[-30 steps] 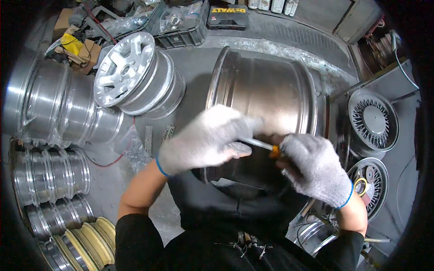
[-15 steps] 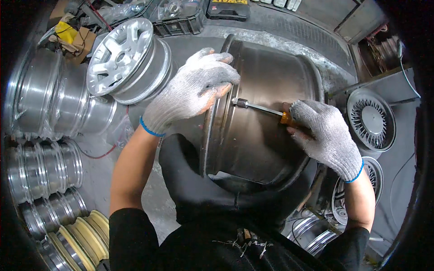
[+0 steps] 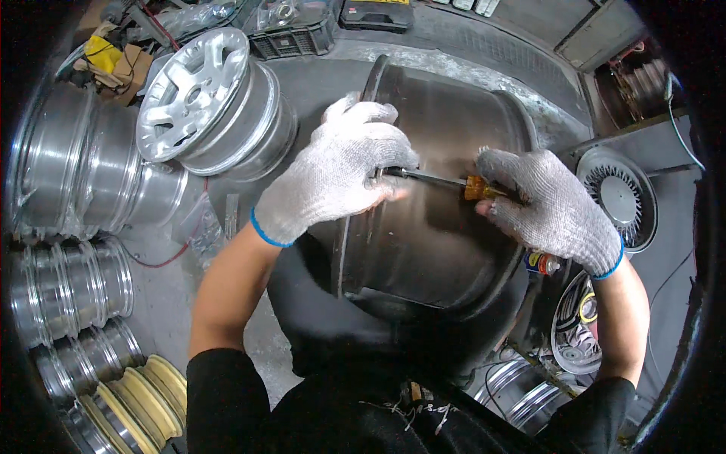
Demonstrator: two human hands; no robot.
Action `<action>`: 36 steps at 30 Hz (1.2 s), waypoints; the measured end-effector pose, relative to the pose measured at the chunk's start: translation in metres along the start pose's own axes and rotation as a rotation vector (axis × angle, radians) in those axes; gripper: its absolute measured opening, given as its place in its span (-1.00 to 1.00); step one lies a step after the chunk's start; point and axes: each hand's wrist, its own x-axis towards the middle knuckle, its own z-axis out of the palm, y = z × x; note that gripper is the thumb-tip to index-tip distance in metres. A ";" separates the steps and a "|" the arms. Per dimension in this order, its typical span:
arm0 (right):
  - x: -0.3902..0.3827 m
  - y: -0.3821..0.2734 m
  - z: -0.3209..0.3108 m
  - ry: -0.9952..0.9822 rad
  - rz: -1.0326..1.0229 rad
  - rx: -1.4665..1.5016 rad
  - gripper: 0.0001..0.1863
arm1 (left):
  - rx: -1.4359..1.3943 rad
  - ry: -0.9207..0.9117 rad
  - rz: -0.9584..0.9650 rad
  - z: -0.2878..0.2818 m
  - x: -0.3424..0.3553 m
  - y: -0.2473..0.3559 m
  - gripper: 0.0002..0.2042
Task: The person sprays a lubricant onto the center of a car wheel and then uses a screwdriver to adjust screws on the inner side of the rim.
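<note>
A dark, scuffed wheel rim (image 3: 431, 250) lies across my lap on its side, its barrel facing up. The nut driver (image 3: 478, 188) has an amber handle and a metal shaft with a socket tip, and lies across the barrel pointing left. My right hand (image 3: 558, 203), in a grey knit glove with a blue cuff, grips the handle's end between thumb and fingers. My left hand (image 3: 340, 168), gloved alike, closes its thumb and fingers about the socket tip near the rim's left flange. Its fingers partly hide the tip, and the thumb is blurred.
A silver spoked wheel (image 3: 198, 94) stands at the upper left. Shiny wheel barrels (image 3: 64, 163) and yellow-edged rims (image 3: 144, 401) are stacked along the left. A black crate (image 3: 291, 41) and tool case (image 3: 376, 13) sit at the back. A finned wheel (image 3: 618, 198) and a spray can (image 3: 541, 262) are right.
My left hand has moved right and down, from above the driver's tip to around it. The right hand has shifted slightly right and stays on the handle.
</note>
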 end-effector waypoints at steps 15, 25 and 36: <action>-0.014 0.006 0.025 0.264 -0.258 -0.731 -0.67 | -0.009 0.065 -0.025 0.012 -0.004 0.004 -0.67; -0.003 0.010 0.010 0.060 0.013 -0.159 -0.69 | 0.028 0.142 -0.035 0.021 -0.003 0.010 -0.63; -0.022 -0.002 0.007 0.152 -0.357 -0.806 -0.58 | 0.015 0.103 -0.111 0.019 -0.003 0.015 -0.76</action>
